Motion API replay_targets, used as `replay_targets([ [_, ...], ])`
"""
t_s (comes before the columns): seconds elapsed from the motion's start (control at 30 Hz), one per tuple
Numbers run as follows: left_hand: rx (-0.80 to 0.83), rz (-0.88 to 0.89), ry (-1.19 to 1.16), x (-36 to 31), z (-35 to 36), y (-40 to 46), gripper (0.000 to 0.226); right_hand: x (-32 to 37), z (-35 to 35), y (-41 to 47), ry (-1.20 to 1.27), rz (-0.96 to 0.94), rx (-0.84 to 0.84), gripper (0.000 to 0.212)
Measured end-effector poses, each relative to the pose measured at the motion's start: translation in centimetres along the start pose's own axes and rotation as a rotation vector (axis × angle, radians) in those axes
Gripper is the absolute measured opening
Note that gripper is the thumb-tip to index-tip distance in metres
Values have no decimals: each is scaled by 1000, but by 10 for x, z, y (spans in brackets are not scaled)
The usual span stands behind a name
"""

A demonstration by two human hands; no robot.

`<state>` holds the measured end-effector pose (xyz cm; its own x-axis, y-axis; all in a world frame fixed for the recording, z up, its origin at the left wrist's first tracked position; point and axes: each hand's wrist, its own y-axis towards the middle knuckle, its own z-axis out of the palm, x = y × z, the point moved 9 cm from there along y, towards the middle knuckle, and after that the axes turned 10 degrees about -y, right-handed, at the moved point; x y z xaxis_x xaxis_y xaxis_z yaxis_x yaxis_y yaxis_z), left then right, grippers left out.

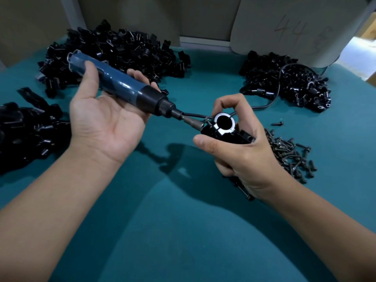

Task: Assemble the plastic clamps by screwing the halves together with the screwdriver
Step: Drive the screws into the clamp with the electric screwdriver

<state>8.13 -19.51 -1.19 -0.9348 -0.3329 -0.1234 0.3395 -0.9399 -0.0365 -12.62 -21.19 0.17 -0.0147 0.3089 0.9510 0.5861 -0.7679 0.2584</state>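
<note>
The left hand [105, 121] lay palm-up at about nine o'clock of the frame's centre, its fingers and thumb curled round the blue barrel of the electric screwdriver [122, 84], which slanted down toward four o'clock. The driver's metal bit [192, 123] met a screw on the side of the black plastic clamp [222, 127], which sat near the centre of the view. The right hand [242, 151] gripped that clamp, the forefinger arched over its round opening and the thumb pressed along its lower edge; further black parts showed within the same fist, and a few screws poked out under the heel of the hand. No box or tray held the stock: everything lay loose in heaps on the teal cloth table [183, 231]. A large pile of black clamp halves [114, 55] sat at eleven o'clock, a second black pile [24, 135] at nine o'clock by the left edge, and a third pile of clamp parts [289, 82] at two o'clock. A heap of dark screws [291, 157] lay at three o'clock, just beside the right hand, with one stray screw [277, 124] a little apart above it. A black cable [278, 94] looped across the two o'clock pile toward the clamp. Behind that pile stood a cardboard sheet [295, 25] with handwritten marks.
</note>
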Motion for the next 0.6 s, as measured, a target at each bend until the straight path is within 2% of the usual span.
replay_targets([
  [0.17, -1, 2, 19, 1, -1, 0, 59, 4, -3, 0, -98, -28, 10, 44],
  [0.6, 18, -7, 78, 0, 4, 0, 55, 14, -7, -2, -280, -108, 7, 34],
])
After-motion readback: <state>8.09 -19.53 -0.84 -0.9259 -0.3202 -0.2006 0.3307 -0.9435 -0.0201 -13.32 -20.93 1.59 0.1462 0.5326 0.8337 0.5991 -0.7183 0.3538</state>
